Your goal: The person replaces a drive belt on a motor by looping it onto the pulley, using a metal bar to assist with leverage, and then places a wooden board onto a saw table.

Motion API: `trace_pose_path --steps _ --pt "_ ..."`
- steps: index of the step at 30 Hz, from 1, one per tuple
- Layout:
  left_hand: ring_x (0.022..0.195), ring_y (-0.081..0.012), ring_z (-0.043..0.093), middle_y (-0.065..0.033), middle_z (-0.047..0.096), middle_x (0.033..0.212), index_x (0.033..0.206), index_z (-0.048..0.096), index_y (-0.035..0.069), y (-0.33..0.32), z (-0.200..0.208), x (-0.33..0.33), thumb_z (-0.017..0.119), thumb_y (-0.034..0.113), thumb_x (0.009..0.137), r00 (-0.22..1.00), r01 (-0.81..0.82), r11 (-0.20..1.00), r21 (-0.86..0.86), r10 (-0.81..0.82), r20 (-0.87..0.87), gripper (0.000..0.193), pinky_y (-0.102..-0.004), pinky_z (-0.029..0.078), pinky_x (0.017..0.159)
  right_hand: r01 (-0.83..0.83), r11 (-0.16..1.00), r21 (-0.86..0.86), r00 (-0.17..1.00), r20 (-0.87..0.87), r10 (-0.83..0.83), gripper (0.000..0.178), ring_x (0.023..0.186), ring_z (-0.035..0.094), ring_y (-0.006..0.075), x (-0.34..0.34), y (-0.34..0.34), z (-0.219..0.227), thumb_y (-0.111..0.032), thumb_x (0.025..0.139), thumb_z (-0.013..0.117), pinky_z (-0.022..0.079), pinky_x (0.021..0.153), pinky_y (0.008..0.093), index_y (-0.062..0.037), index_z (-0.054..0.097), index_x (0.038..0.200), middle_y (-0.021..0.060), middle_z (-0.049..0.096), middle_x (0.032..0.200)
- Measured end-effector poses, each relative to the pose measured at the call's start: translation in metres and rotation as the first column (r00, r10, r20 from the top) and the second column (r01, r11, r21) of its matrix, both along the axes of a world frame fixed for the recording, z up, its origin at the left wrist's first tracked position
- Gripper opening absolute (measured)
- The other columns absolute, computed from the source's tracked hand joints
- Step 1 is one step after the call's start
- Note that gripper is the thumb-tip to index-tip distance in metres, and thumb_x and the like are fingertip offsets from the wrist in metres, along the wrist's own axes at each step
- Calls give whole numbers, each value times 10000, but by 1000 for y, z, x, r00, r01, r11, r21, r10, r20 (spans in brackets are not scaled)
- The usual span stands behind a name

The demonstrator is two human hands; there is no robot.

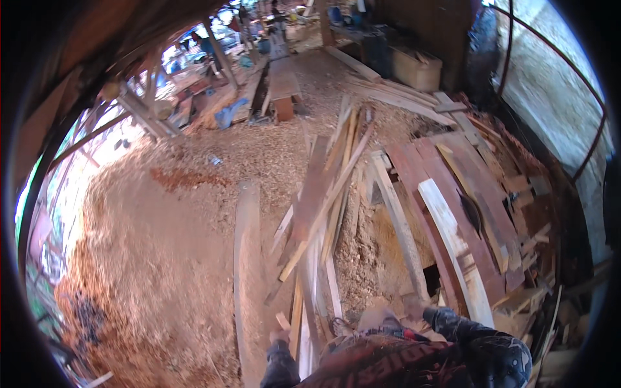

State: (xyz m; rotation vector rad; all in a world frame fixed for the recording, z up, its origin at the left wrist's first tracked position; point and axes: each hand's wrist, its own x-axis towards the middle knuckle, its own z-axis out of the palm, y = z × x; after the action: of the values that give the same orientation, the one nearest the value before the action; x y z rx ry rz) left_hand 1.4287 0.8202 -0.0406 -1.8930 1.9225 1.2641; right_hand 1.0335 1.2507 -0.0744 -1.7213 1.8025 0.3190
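At the bottom, my left hand (279,335) is closed, with a short pale strip of wood (283,321) sticking up from it. Beside it lies a loose pile of long, narrow boards (315,213). My right hand (414,312) is low in front of my body, at the near end of a long plank (399,226) that slopes away from me. Its fingers are blurred and partly hidden, so its grip does not show. A pale board (456,249) with a darker patch lies to the right of it.
Wide reddish panels (430,194) lie at right, with wood offcuts (527,200) beyond. A broad plank (247,271) rests on sawdust (149,271) at left. A low bench (283,84), a blue cloth (229,114) and a wooden box (416,69) are farther back.
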Motion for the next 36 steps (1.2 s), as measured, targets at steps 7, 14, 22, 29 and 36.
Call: trace_pose_path --steps 7,14,22,29,36 --pt "764 -245 652 -85 632 881 989 584 -2 -139 48 -192 645 13 821 641 41 830 556 404 -652 180 -352 569 690 892 446 -75 422 494 -760 292 773 646 311 -36 -197 144 -353 805 617 507 719 427 -92 680 919 161 662 898" --pt "729 -139 617 -60 647 868 993 596 -6 -121 153 -464 695 155 823 743 359 805 473 61 -667 254 -248 484 651 853 513 -96 422 704 -572 404 856 654 280 -153 -377 135 -357 870 603 499 756 378 0 603 1060 170 672 903" --pt "729 -216 655 -122 687 799 873 704 56 -297 126 -666 728 263 756 457 811 463 -357 -883 -106 239 -338 523 698 915 402 -20 311 670 -674 331 759 651 275 -405 -486 158 -323 847 614 484 673 394 5 613 888 156 662 765" --pt "752 -276 650 -136 668 778 798 667 47 -445 49 -770 683 278 769 642 551 644 -531 -734 -223 233 -377 521 697 992 -106 -66 -74 364 -928 288 614 655 263 -571 -491 76 -267 875 540 501 640 405 0 508 976 146 642 679" --pt "716 -273 628 -123 629 737 782 642 49 -670 -119 -841 590 221 789 77 974 -59 -220 -824 561 180 -404 505 676 897 -307 318 -428 453 -782 324 592 662 287 -727 -598 102 -222 853 487 533 601 405 33 526 1050 205 666 758"
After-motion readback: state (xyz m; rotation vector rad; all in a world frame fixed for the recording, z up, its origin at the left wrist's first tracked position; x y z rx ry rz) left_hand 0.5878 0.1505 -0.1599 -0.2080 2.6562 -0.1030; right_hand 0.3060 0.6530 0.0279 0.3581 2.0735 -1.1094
